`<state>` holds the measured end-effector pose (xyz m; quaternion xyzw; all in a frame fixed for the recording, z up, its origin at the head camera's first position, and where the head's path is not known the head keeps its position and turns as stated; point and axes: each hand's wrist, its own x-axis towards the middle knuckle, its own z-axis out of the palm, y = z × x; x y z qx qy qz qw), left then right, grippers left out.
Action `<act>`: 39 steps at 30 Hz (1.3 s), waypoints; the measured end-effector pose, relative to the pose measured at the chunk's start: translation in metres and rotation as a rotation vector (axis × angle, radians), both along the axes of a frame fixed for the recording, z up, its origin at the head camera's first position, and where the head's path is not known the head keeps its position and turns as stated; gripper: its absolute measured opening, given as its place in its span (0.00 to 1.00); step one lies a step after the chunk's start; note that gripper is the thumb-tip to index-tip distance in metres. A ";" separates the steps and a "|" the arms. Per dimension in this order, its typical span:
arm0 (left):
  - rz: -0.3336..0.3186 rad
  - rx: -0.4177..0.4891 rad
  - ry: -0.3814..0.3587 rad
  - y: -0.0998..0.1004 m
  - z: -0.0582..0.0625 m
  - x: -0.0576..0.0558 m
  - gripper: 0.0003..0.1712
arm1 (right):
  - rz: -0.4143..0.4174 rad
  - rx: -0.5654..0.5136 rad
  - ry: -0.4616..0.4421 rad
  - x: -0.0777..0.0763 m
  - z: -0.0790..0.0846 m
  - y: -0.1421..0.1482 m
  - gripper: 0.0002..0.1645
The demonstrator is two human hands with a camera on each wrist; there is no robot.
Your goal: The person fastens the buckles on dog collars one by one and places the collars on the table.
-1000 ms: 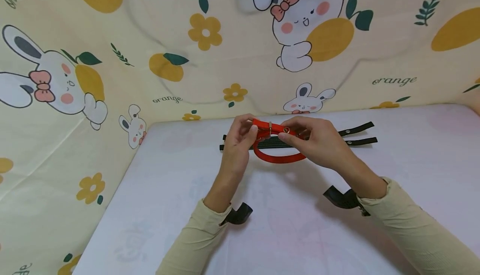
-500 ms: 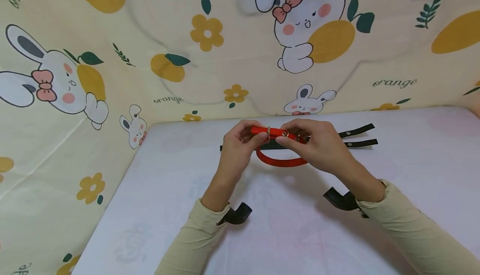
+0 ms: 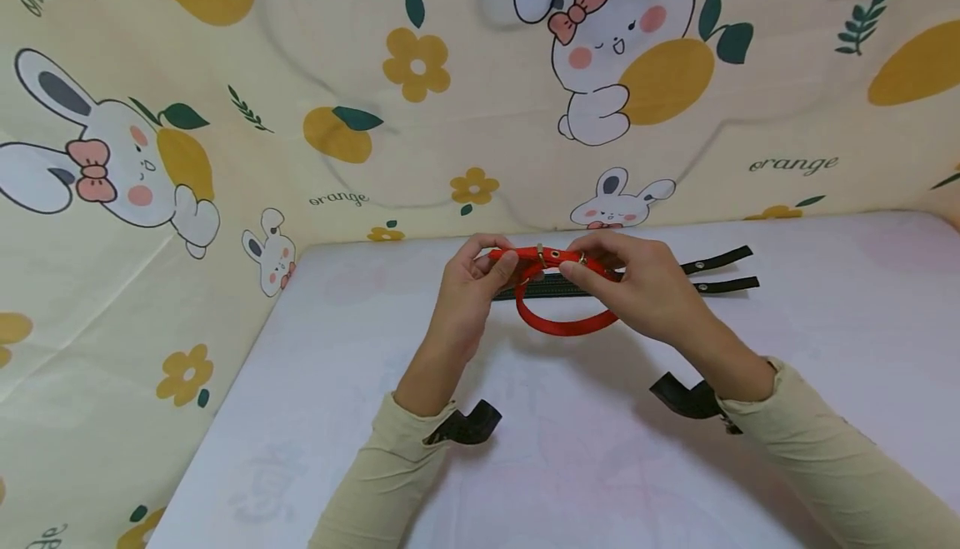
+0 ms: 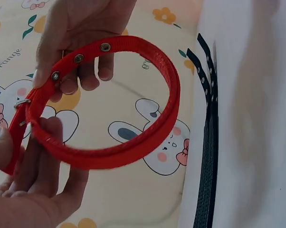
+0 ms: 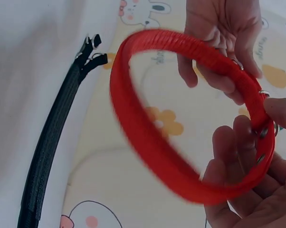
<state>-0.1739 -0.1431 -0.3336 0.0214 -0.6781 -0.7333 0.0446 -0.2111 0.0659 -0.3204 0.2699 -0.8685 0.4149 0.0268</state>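
Both hands hold a red pet collar [image 3: 567, 328] above the far part of the table, its band bent into a loop. My left hand [image 3: 463, 303] pinches the strap end that sticks out past the metal buckle [image 4: 22, 103], thumb on one side and fingers behind. Beyond the buckle, my right hand [image 3: 648, 291] grips the band between thumb and fingers. Metal eyelets [image 4: 79, 58] run along the band near that hand in the left wrist view. In the right wrist view the collar's loop [image 5: 143, 128] hangs toward the table side, with the buckle between the two hands.
Dark strap-like collars [image 3: 558, 285] lie together on the white table [image 3: 360, 416] behind the hands, their eyeleted ends [image 3: 720, 260] spread to the right. A patterned cloth [image 3: 420, 141] stands at the back and left. Black camera mounts [image 3: 468, 424] jut from both wrists.
The left hand dipped slightly and came back up, tilting the strap end. Another eyelet now shows between the buckle and the right thumb. The right hand has hardly moved.
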 end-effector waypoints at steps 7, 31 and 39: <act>-0.080 -0.149 0.053 -0.003 0.001 0.001 0.13 | 0.039 0.001 0.041 -0.002 0.000 0.002 0.12; -0.051 -0.082 0.072 -0.007 0.000 0.003 0.14 | 0.063 0.010 0.008 -0.002 -0.001 0.005 0.10; -0.174 -0.114 0.107 -0.012 0.001 0.002 0.14 | 0.066 0.009 0.007 -0.005 0.003 0.008 0.11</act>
